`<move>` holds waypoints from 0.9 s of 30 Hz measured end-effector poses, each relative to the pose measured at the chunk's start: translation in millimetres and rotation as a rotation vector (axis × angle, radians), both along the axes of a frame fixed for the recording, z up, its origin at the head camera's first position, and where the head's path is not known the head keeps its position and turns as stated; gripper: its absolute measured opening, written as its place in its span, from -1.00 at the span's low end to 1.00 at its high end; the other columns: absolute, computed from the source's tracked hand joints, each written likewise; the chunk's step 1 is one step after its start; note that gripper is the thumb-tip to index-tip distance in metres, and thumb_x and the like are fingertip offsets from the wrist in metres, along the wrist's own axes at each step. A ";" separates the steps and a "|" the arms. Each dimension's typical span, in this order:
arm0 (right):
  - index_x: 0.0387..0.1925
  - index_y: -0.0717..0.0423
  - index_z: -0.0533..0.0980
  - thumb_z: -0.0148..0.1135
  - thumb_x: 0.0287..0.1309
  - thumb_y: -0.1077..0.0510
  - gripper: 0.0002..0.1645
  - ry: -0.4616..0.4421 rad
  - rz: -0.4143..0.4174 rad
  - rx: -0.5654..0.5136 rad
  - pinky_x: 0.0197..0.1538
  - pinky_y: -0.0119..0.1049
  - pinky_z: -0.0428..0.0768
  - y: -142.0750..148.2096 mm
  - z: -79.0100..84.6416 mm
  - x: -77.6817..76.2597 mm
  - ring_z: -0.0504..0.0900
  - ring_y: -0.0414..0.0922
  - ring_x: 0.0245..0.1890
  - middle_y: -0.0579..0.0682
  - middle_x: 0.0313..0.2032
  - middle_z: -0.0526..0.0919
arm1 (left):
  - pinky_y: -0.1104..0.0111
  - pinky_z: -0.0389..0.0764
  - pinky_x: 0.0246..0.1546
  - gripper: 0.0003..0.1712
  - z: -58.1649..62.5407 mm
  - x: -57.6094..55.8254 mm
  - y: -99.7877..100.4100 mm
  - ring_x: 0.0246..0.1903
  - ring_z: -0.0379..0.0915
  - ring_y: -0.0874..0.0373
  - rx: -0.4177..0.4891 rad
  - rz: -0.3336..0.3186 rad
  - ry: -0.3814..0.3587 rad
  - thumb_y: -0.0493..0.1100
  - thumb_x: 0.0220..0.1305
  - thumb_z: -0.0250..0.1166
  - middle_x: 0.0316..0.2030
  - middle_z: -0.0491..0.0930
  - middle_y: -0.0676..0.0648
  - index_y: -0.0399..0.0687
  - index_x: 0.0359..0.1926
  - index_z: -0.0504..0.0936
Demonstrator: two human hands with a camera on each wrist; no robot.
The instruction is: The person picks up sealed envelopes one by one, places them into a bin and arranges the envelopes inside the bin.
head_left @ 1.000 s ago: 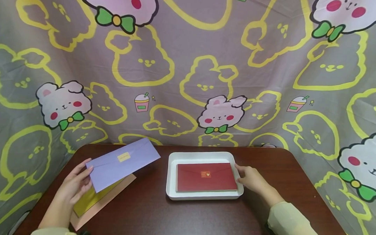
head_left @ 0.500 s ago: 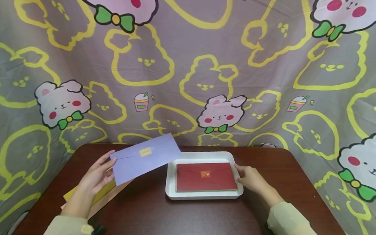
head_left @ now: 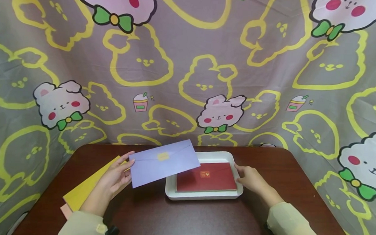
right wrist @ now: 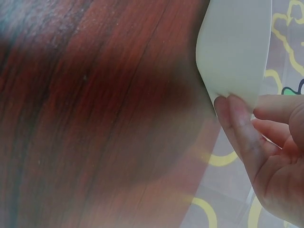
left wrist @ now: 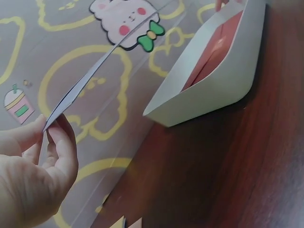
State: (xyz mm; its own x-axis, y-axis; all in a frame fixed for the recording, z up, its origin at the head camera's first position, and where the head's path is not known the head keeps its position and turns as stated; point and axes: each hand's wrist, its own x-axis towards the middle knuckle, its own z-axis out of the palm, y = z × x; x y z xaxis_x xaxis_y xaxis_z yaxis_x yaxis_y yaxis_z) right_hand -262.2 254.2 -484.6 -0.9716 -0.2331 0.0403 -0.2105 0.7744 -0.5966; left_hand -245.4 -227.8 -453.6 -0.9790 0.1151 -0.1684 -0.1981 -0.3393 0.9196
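pinching the lilac envelope by its left end, your left hand has its fingers closed to paper thickness; your right hand grips the white tray at its right rim. in the head view the raised, tilted envelope overlaps the tray and the red envelope inside; held by one end, it could swivel, or snag the rim if brought in low.

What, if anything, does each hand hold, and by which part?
The left hand pinches the lavender envelope by its left short edge; the right hand holds the white tray by its right side.
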 end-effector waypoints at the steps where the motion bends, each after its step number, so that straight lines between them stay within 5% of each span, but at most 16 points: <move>1: 0.28 0.49 0.44 0.36 0.08 0.43 -0.31 0.004 0.002 0.003 -0.51 -0.32 0.43 0.3 -0.3 0.1 0.46 -0.12 -0.51 0.39 -0.04 0.69 | 0.59 0.35 -0.58 -0.53 -0.6 -0.7 3.2 -0.53 0.27 0.28 0.004 -0.005 -0.007 -0.30 0.59 0.06 -0.32 0.46 0.12 0.46 -0.12 0.71; 17: 0.28 0.46 0.46 0.37 0.10 0.43 -0.33 0.006 -0.015 0.004 -0.48 -0.31 0.47 0.1 -0.6 1.6 0.54 -0.08 -0.44 0.37 -0.06 0.70 | 0.51 0.60 -0.39 -0.65 -16.9 -20.1 55.6 -0.38 0.58 0.25 0.024 -0.098 -0.055 -0.30 0.57 0.10 -0.31 0.62 0.05 0.33 -0.01 0.64; 27: 0.28 0.47 0.45 0.36 0.12 0.43 -0.35 -0.004 -0.025 0.002 -0.50 -0.32 0.46 0.7 -0.8 0.9 0.56 -0.05 -0.38 0.44 0.03 0.64 | 0.46 0.60 -0.33 -0.66 -26.2 -33.9 86.5 -0.32 0.59 0.24 0.044 -0.127 -0.074 -0.32 0.57 0.07 -0.28 0.61 0.06 0.17 0.14 0.59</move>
